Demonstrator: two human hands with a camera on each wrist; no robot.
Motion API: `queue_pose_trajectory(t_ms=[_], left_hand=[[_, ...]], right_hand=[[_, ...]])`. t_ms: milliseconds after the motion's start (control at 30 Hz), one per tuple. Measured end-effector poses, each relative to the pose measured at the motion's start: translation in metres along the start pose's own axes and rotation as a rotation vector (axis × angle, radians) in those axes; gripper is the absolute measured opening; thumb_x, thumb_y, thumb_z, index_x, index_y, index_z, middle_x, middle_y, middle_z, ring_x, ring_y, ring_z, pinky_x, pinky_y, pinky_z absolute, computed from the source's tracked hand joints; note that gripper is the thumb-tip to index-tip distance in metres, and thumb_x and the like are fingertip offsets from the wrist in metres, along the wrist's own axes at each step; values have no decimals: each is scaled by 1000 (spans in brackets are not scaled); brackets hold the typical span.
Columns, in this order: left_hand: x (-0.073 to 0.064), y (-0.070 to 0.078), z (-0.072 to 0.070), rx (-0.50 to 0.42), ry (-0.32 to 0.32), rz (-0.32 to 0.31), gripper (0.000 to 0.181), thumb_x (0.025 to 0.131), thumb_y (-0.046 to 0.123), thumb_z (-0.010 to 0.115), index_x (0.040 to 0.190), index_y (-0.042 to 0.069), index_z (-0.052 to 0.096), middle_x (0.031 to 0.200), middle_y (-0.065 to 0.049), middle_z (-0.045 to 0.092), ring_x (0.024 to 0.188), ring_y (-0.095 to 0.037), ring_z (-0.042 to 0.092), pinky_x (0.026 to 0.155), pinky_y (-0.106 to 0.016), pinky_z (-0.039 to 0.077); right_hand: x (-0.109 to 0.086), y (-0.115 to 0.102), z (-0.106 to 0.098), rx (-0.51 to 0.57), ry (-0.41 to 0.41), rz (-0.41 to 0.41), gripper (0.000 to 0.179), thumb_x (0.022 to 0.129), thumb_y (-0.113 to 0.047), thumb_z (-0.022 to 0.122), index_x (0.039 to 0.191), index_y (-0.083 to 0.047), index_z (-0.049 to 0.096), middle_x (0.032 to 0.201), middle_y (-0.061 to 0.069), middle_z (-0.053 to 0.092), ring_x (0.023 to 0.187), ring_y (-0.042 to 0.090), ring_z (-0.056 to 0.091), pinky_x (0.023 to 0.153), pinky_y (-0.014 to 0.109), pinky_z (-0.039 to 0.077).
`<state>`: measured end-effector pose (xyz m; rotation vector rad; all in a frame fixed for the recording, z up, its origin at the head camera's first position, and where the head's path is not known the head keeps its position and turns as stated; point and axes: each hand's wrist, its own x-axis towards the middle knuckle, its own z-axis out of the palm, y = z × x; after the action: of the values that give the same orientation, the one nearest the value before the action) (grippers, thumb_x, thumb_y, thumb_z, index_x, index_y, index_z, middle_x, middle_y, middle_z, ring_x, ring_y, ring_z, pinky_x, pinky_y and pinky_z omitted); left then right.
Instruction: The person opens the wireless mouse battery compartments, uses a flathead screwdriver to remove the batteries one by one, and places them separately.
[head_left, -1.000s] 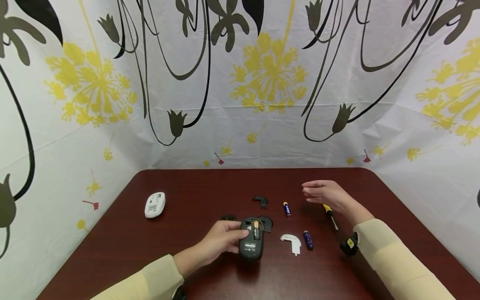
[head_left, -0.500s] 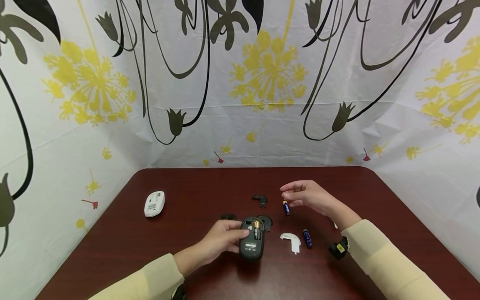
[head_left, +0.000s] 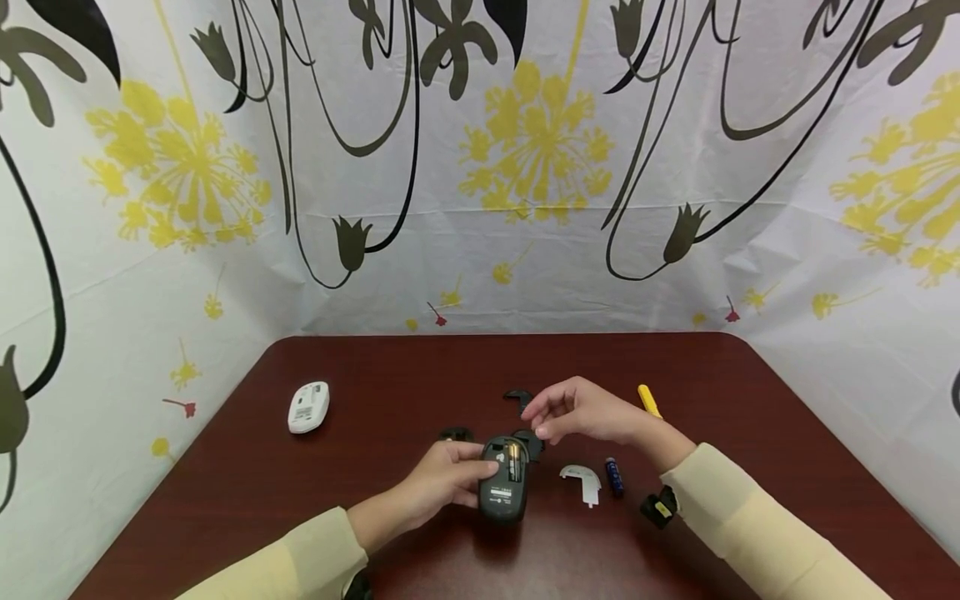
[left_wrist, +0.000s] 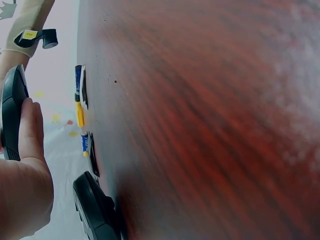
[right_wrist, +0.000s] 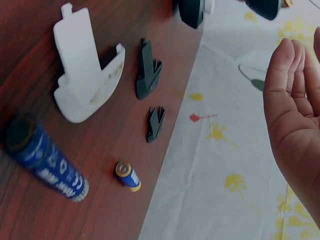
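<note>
My left hand [head_left: 442, 475] grips a black computer mouse [head_left: 502, 498], thumb over its edge, underside up. Its battery bay is uncovered, with a gold-and-black battery [head_left: 513, 462] inside. My right hand [head_left: 588, 412] hovers just right of the mouse, fingers loosely bent, thumb apart from them and nothing visible between. In the right wrist view, one blue battery [right_wrist: 128, 177] lies beyond a nearer blue battery [right_wrist: 47, 157]. A white battery cover [head_left: 588, 485] rests left of the nearer one. Two black covers lie farther back, one black cover [head_left: 516, 395] partly behind my right hand.
A white mouse [head_left: 309, 407] lies upside down at the left of the table [head_left: 390, 375]. Another black mouse [left_wrist: 95, 210] sits behind my left hand. A yellow-handled screwdriver [head_left: 648, 400] is partly hidden by my right forearm. A patterned cloth [head_left: 555, 283] hangs behind the table.
My right hand has moved left, from over the screwdriver past the far blue battery, to beside the held mouse. My left hand and the mouse have stayed in place.
</note>
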<state>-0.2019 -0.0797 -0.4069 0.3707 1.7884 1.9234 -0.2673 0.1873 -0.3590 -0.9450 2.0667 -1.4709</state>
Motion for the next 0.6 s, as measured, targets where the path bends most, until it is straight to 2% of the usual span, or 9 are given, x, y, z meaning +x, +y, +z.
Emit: queue_pose_trajectory(t_ms=[133,233,433,600], left_hand=[[0,1,0,-3,-11,2,41,94,15,62,125,-10,57,102,-19,69,86,-24,69,73,-38,58],[-1,1,0,-12,-23,3,41,94,15,62,126,-11,57,103,-19,69,87,-25,69,74,-38,58],[-1,1,1,-15,-37,11,42,94,14,62,127,-11,56,103,-21,69,88,-26,69,74,-38,58],[0,-1,2,-22,-35,13,41,93,13,62,126,-12,57,104,-21,69,87,-25,69,73,-38,58]], right_hand=[[6,0,6,-4,-61,-51,31,88,-5,71,113,11,63,93,12,66,81,24,64,72,46,57],[9,1,10,-20,-77,-70,29,87,-5,72,111,9,66,91,10,66,78,17,62,71,48,57],[9,3,13,-38,-85,-68,25,86,-5,73,110,1,71,89,10,65,76,15,60,70,52,56],[10,7,15,-72,-115,-88,23,87,-6,72,110,-1,72,89,9,64,77,17,56,67,39,56]])
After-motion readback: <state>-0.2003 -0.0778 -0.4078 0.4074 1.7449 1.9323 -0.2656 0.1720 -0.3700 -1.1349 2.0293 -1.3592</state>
